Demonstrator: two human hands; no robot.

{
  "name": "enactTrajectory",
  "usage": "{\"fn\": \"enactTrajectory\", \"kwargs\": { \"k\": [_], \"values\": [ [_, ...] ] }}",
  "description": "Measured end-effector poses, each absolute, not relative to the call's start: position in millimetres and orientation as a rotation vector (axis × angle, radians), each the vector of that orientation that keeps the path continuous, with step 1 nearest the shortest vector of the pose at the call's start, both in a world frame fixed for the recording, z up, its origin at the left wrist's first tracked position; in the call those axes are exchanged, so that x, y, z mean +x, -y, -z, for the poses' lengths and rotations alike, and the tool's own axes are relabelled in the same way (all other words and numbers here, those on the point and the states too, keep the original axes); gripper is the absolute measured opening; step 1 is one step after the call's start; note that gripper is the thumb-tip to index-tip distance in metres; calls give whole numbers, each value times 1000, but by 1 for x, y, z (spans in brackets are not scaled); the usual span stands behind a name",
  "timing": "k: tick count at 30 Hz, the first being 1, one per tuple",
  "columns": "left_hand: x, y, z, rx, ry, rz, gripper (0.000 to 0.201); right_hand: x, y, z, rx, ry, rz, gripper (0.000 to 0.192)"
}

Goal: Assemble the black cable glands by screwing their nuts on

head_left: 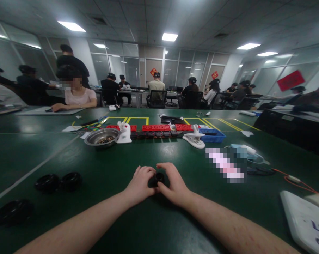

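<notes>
Both hands, left hand (140, 184) and right hand (175, 185), meet at desk (159, 225) centre, fingers grasping a small black part (156, 179) between them. At 9 o'clock lie two black rings (58, 181); at 11 a metal bowl (102, 137); at 12 red blocks (155, 127); at 4 a white device (304, 220). Bare green desk surrounds the hands

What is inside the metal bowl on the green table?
The metal bowl holds a small heap of dark little pieces near its middle, too small to identify. The near wall hides the front part of the bottom, so what lies there cannot be seen.
</notes>
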State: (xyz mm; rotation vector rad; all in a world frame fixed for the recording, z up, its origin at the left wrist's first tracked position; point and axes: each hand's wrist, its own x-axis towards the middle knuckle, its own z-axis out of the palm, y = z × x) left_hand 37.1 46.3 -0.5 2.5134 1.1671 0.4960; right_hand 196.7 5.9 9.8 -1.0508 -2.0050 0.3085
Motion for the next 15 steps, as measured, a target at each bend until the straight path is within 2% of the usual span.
{"fn": "enactTrajectory", "kwargs": {
  "k": [11, 15],
  "values": [
    [37, -44, -1, 2510, -1157, -499, 36, 195, -10, -7, -1179, 1958, -260, 37],
    [38, -45, -2, 2510, -1159, -512, 37, 196, -8, -8, -1082, 2004, -322, 45]
  ]
}}
